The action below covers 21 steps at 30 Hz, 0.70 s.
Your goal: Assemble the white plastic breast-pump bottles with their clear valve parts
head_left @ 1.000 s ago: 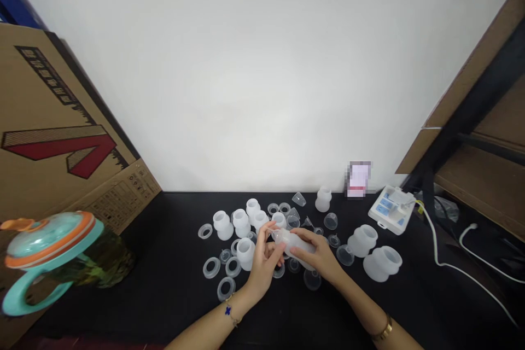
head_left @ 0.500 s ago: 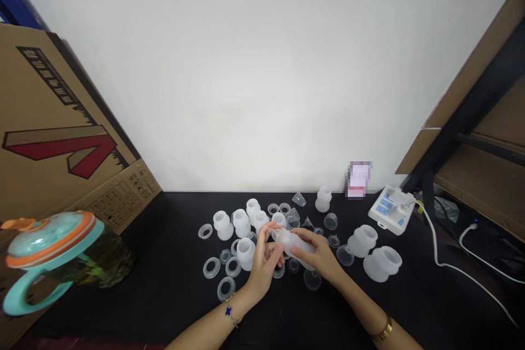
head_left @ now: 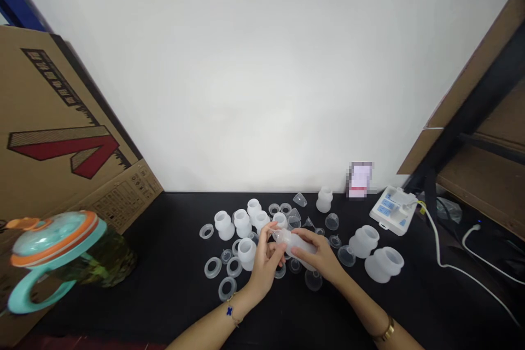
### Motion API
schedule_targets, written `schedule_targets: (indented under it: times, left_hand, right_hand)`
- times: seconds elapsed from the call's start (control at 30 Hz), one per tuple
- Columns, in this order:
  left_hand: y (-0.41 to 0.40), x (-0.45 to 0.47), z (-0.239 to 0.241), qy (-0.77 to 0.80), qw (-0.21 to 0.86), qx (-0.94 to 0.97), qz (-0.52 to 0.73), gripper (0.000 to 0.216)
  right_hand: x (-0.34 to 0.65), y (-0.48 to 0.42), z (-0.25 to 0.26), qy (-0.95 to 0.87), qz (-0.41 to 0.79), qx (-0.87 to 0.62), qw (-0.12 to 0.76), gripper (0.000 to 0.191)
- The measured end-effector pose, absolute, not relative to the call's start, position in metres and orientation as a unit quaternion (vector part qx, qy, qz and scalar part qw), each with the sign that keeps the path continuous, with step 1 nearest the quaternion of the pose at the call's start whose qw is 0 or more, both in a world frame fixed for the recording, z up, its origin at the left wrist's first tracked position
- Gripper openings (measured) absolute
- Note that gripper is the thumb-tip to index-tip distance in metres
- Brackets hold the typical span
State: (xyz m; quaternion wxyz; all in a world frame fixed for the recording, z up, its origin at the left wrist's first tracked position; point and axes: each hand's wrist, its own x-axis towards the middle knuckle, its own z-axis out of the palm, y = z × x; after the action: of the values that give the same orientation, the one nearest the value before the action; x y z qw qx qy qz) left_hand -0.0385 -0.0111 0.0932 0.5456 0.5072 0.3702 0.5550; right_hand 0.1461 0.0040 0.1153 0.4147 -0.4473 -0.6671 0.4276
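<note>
A translucent white baby bottle (head_left: 296, 242) lies tilted between my hands above the black table, its clear top end pointing to the left. My left hand (head_left: 264, 261) has its fingers closed around that top end. Around the bottle's body, my right hand (head_left: 321, 256) is wrapped from the right. Several open white bottles (head_left: 223, 225) stand to the left of my hands. Near them lie clear collar rings (head_left: 213, 268). Clear domed caps (head_left: 313, 280) and small teats (head_left: 295, 266) are scattered around and partly under my hands, some of them hidden.
Two wider white bottles (head_left: 384, 264) lie tilted on the right. A white power strip (head_left: 395, 210) with cables stands behind them. On the left are a teal-lidded jug (head_left: 61, 251) and a cardboard box (head_left: 61, 120). A pixelated pink item (head_left: 360, 179) leans on the wall.
My hands keep the same grip on the bottle, with barely any movement. The whole view has shifted slightly, so the surroundings sit a little further right.
</note>
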Motion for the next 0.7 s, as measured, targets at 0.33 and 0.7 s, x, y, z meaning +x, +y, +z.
schedule_targets:
  times: [0.33,0.7]
  left_hand:
    - [-0.0143,-0.0388,0.1018,0.36,0.544,0.512,0.558,0.046]
    - [-0.0141,-0.0387,0.1007,0.359,0.542,0.518,0.556,0.047]
  right_hand:
    - [0.145,0.0027,0.1196,-0.67,0.432,-0.438,0.416,0.04]
    - [0.1446,0.0021,0.1231,-0.666,0.433,-0.445,0.414,0.042]
